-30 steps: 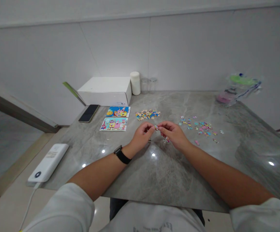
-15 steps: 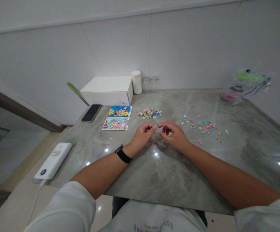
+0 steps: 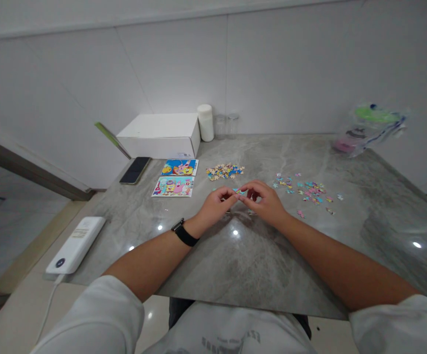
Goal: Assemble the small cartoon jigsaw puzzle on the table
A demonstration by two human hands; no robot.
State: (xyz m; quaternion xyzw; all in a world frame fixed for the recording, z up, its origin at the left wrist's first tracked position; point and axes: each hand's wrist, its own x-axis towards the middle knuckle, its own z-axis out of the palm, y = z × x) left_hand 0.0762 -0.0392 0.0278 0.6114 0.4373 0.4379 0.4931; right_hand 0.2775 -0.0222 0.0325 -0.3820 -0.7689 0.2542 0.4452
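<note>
My left hand (image 3: 217, 205) and my right hand (image 3: 264, 202) meet fingertip to fingertip over the middle of the table. Both are closed in a pinch on small light-blue jigsaw pieces (image 3: 240, 192), mostly covered by the fingers. Whether the pieces are joined, I cannot tell. Parts of other pieces show under the hands. Beyond my left hand lies a heap of jigsaw pieces (image 3: 225, 171), many with bare backs up. To the right of my right hand, pink, blue and yellow jigsaw pieces (image 3: 312, 191) are spread loosely.
Two cartoon picture cards (image 3: 172, 187) lie at left, near a phone (image 3: 135, 170). Behind are a white box (image 3: 159, 135), a white bottle (image 3: 206, 124) and two clear glasses (image 3: 232, 127). A plastic bag (image 3: 368, 130) stands far right; a white power bank (image 3: 76, 245) sits at the left edge.
My fingertips have come closer together, with the pieces between them more covered. The whole view has shifted slightly; the objects on the table stay in place.
</note>
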